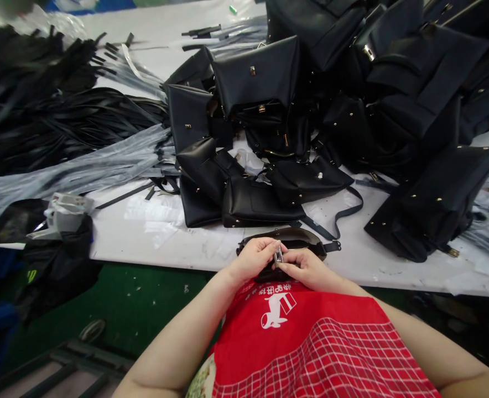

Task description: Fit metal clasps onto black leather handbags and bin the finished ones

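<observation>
In the head view, the left hand [253, 258] and right hand [303, 266] pinch a small metal clasp [278, 256] above an open black bag [311, 239] at the tabletop's [120, 243] near edge; more bags [255, 77] lie heaped beyond.

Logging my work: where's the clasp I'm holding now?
In the head view, the clasp is slightly right of and below centre, between the left hand and right hand, at the open bag.

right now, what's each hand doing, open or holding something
Left hand: closed, fingers pinching the small metal clasp.
Right hand: closed, thumb and fingers on the same clasp, near its lower end.
</observation>
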### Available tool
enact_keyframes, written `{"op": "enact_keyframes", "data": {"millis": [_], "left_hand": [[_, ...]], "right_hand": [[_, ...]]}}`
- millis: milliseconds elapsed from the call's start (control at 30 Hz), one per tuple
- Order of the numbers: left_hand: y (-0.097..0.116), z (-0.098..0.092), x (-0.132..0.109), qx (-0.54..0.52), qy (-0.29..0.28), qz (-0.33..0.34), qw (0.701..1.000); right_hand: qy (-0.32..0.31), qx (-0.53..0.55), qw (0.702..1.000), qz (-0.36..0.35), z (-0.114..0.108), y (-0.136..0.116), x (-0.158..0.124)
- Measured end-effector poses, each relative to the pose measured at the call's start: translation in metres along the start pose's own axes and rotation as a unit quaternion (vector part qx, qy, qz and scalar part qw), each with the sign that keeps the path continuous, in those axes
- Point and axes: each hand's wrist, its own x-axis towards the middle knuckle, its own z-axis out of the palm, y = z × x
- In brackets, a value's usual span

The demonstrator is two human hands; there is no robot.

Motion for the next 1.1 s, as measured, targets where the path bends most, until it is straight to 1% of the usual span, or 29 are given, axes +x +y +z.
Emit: {"op": "enact_keyframes", "data": {"millis": [167, 300, 367, 433, 533, 667, 767, 867, 933, 967, 1033, 1100], "left_hand": [[-0.007, 0.003, -0.002, 0.006, 0.029, 0.018, 0.999], [-0.006, 0.005, -0.002, 0.034, 0.057, 0.045, 0.997], [-0.005, 0.005, -0.003, 0.037, 0.064, 0.056, 0.996], [-0.005, 0.005, -0.003, 0.024, 0.066, 0.058, 0.996], [-0.008, 0.006, -0.003, -0.011, 0.066, 0.049, 0.997], [-0.012, 0.007, -0.003, -0.029, 0.065, 0.040, 0.997], [-0.011, 0.009, -0.004, -0.002, 0.065, 0.045, 0.997], [-0.009, 0.012, -0.007, 0.055, 0.067, 0.059, 0.994], [-0.011, 0.011, -0.007, 0.099, 0.089, 0.075, 0.988], [-0.012, 0.010, -0.005, 0.115, 0.099, 0.087, 0.985], [-0.016, 0.006, -0.001, 0.133, 0.110, 0.096, 0.980], [-0.018, 0.004, 0.004, 0.133, 0.110, 0.094, 0.981]], "right_hand": [[0.014, 0.006, 0.999, 0.042, 0.005, 0.003, 0.003], [0.039, -0.014, 0.997, 0.059, 0.010, 0.008, 0.005], [0.052, -0.028, 0.996, 0.062, 0.010, 0.007, 0.005], [0.043, -0.032, 0.998, 0.045, 0.007, 0.001, 0.004], [0.006, -0.014, 1.000, 0.003, 0.002, -0.008, 0.000], [-0.011, 0.018, 1.000, -0.007, -0.003, -0.009, -0.001], [-0.014, 0.049, 0.999, -0.008, 0.001, -0.005, -0.001], [0.013, 0.064, 0.998, 0.010, 0.011, -0.001, -0.001], [0.038, 0.065, 0.997, 0.024, 0.017, 0.004, 0.003], [0.041, 0.064, 0.997, 0.030, 0.018, 0.007, 0.006], [0.041, 0.060, 0.997, 0.040, 0.017, 0.011, 0.011], [0.024, 0.065, 0.997, 0.042, 0.014, 0.011, 0.014]]}}
